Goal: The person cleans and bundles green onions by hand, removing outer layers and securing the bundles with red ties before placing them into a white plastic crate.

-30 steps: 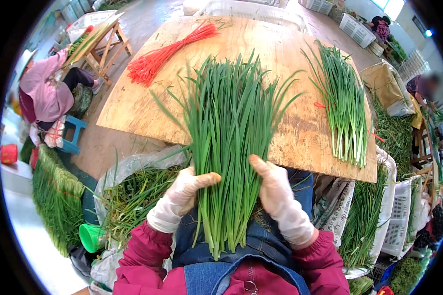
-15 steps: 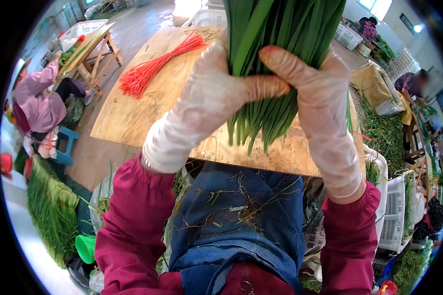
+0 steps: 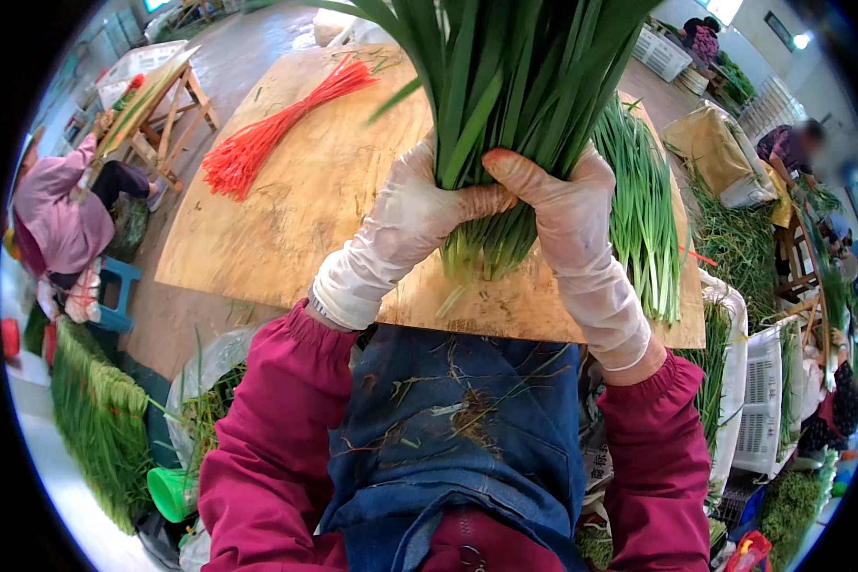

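Between my two gloved hands stands a thick bunch of garlic chives [image 3: 515, 105], its cut ends downward at the wooden board and its leaves rising past the top of the view. My left hand [image 3: 424, 205] wraps its left side and my right hand [image 3: 558, 195] its right side, thumbs meeting across the front. Both gloves are thin, whitish and stained. On the board [image 3: 286, 229], right of my right hand, lies a loose pile of garlic chives [image 3: 643, 210]. A bundle of red ties [image 3: 286, 129] rests at the board's far left.
At the left, bundled greens [image 3: 100, 419] stand near a green cup [image 3: 170, 491] and a blue stool [image 3: 119, 300] with a seated person [image 3: 62, 214]. White crates [image 3: 761, 400] and heaped greens [image 3: 734, 238] are on the right. Other people work farther back.
Both hands have brought the bunch lower, its cut ends now at the board. The view has shifted, and the loose chives on the right side of the board now show.
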The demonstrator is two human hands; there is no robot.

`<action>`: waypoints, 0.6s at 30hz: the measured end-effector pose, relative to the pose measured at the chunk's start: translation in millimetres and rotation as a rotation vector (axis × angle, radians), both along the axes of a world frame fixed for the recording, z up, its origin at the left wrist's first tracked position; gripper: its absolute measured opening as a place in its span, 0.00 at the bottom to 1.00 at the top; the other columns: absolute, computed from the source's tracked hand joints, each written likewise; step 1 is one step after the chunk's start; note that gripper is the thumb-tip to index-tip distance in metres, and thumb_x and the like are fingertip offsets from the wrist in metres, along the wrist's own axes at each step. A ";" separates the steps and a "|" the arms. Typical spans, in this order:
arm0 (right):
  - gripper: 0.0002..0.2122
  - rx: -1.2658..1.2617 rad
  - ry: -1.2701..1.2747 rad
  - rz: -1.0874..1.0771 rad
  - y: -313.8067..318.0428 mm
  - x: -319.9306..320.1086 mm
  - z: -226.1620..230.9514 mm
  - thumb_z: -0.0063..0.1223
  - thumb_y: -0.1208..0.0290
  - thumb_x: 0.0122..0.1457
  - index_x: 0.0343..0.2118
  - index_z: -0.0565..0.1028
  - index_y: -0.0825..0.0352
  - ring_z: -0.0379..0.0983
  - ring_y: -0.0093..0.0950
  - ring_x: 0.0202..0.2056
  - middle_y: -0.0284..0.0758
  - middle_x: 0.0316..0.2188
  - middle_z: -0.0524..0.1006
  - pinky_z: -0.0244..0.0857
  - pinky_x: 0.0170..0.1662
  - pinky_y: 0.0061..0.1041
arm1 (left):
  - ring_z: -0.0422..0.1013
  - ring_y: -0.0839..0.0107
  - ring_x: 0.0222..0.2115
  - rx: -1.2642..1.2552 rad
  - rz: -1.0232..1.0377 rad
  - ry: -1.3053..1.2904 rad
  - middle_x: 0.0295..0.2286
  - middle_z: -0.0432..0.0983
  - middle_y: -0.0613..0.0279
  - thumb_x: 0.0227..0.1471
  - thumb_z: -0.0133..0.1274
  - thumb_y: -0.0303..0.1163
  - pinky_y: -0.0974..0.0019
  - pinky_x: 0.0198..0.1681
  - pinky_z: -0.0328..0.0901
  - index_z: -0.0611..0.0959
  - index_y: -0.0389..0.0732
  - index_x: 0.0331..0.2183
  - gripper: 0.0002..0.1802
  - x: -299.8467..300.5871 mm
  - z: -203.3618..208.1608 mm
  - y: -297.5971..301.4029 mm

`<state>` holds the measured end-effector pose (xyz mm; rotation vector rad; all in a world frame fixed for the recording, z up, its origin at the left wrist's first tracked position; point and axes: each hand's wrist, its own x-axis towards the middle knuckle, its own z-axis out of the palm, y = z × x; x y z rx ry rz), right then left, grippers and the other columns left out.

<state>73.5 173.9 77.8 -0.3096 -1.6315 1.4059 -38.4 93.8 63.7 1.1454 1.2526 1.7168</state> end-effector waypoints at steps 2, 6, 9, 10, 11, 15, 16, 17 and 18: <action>0.20 -0.006 0.038 -0.002 -2.1 0.8 6.2 0.61 0.75 0.42 0.39 0.68 0.74 0.70 0.22 0.32 0.36 0.32 0.75 0.66 0.35 0.20 | 0.67 0.76 0.34 0.012 -0.015 0.004 0.33 0.73 0.63 0.35 0.63 0.26 0.72 0.38 0.64 0.72 0.35 0.41 0.28 1.7 9.0 2.4; 0.19 -0.050 0.063 0.023 -0.3 11.0 10.5 0.59 0.77 0.44 0.40 0.67 0.74 0.70 0.23 0.34 0.36 0.33 0.75 0.65 0.37 0.20 | 0.67 0.77 0.34 0.021 -0.031 0.105 0.32 0.73 0.64 0.36 0.62 0.27 0.72 0.37 0.64 0.73 0.35 0.40 0.24 4.0 9.8 6.9; 0.19 -0.086 0.216 0.039 -0.5 5.5 -8.1 0.58 0.77 0.45 0.41 0.66 0.74 0.69 0.24 0.35 0.37 0.34 0.74 0.65 0.38 0.20 | 0.67 0.76 0.33 -0.036 0.004 0.083 0.31 0.73 0.63 0.39 0.60 0.29 0.72 0.37 0.64 0.73 0.34 0.40 0.22 7.7 -9.8 8.3; 0.20 -0.012 0.069 -0.046 2.0 5.3 -7.2 0.58 0.74 0.46 0.42 0.66 0.74 0.69 0.23 0.35 0.37 0.33 0.74 0.64 0.38 0.20 | 0.68 0.76 0.33 -0.024 -0.007 0.016 0.31 0.74 0.63 0.40 0.60 0.29 0.71 0.37 0.64 0.73 0.34 0.40 0.22 8.9 -12.9 11.0; 0.20 0.002 0.044 -0.069 7.0 8.8 -0.6 0.58 0.72 0.45 0.41 0.66 0.74 0.69 0.23 0.34 0.38 0.33 0.74 0.64 0.36 0.20 | 0.68 0.76 0.32 0.030 -0.077 -0.060 0.31 0.74 0.61 0.41 0.59 0.30 0.71 0.35 0.65 0.73 0.34 0.40 0.22 7.9 -12.1 18.6; 0.17 0.039 -0.126 -0.202 49.3 32.9 46.3 0.58 0.64 0.45 0.30 0.73 0.75 0.71 0.25 0.21 0.37 0.20 0.75 0.65 0.25 0.22 | 0.70 0.73 0.33 -0.022 -0.165 0.177 0.34 0.73 0.62 0.47 0.53 0.36 0.72 0.37 0.65 0.73 0.34 0.39 0.20 24.5 37.3 58.1; 0.11 -0.122 -0.193 -0.171 61.2 44.1 62.4 0.57 0.70 0.46 0.30 0.74 0.73 0.71 0.22 0.23 0.35 0.23 0.75 0.66 0.26 0.19 | 0.71 0.74 0.31 0.012 -0.282 0.057 0.32 0.73 0.62 0.47 0.52 0.37 0.73 0.35 0.66 0.73 0.34 0.38 0.19 31.9 43.4 77.8; 0.10 -0.149 -0.234 -0.192 76.5 52.0 73.6 0.57 0.71 0.47 0.28 0.74 0.73 0.71 0.23 0.22 0.35 0.22 0.75 0.67 0.25 0.19 | 0.71 0.76 0.31 0.080 -0.375 -0.010 0.32 0.74 0.63 0.48 0.52 0.39 0.74 0.34 0.67 0.74 0.35 0.38 0.19 38.7 49.2 96.6; 0.09 -0.178 -0.276 -0.209 92.0 58.3 82.7 0.56 0.71 0.47 0.27 0.74 0.72 0.72 0.24 0.21 0.35 0.21 0.74 0.68 0.23 0.20 | 0.71 0.77 0.31 0.145 -0.464 -0.081 0.31 0.74 0.63 0.48 0.51 0.40 0.75 0.33 0.67 0.74 0.35 0.37 0.19 44.6 51.8 115.2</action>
